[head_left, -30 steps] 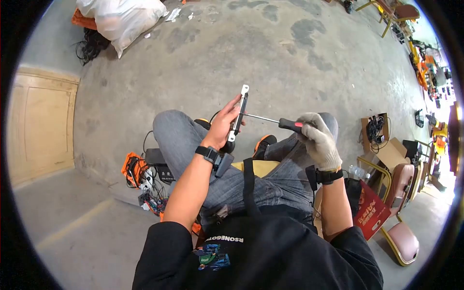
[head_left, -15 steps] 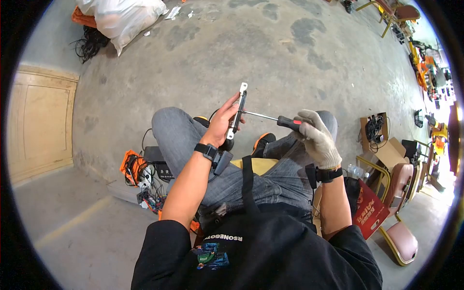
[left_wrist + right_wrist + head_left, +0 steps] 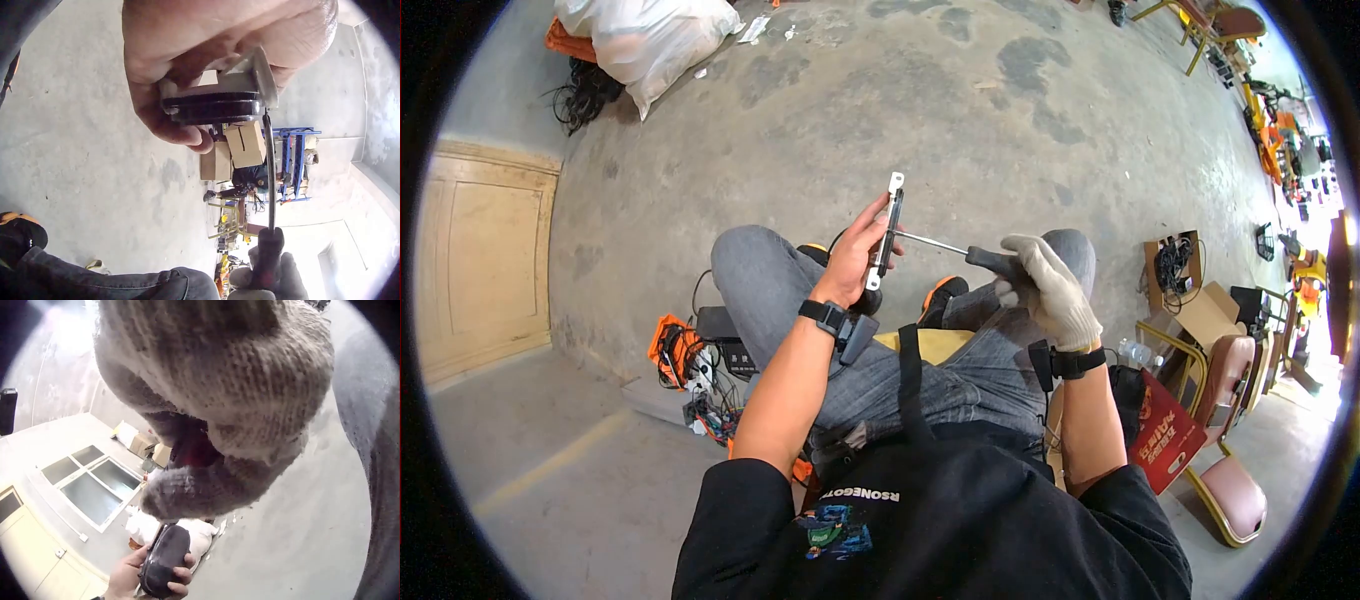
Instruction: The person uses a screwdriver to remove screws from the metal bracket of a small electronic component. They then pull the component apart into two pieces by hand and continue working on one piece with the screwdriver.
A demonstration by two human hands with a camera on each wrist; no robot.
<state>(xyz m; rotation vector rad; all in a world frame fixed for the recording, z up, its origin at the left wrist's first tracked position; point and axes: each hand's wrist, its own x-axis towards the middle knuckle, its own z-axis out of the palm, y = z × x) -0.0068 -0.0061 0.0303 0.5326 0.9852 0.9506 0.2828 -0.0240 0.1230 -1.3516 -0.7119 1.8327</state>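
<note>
My bare left hand (image 3: 852, 264) grips a narrow oblong part, black with a white bracket (image 3: 896, 182) that has a hole at its end, held upright over my lap. In the right wrist view its black face (image 3: 165, 559) looks oval and glossy. My right hand (image 3: 1055, 292), in a knitted work glove, holds a screwdriver (image 3: 988, 261) by its dark handle. The metal shaft (image 3: 270, 181) points left, its tip right at the bracket's edge in the left wrist view. Gloved fingers wrap the handle in the right wrist view, hiding most of it.
Crossed legs in jeans (image 3: 760, 275) lie beneath both hands. Tangled cables and an orange item (image 3: 670, 350) are on the floor at left. To the right are a cardboard box with cables (image 3: 1175, 270), a red bag (image 3: 1168, 437) and chairs (image 3: 1232, 495). A white sack (image 3: 650, 40) lies farther off.
Left hand and part have drifted slightly left, with the screwdriver following. The gloved fingers have shifted round the handle, and its red patch has turned out of sight in the head view.
</note>
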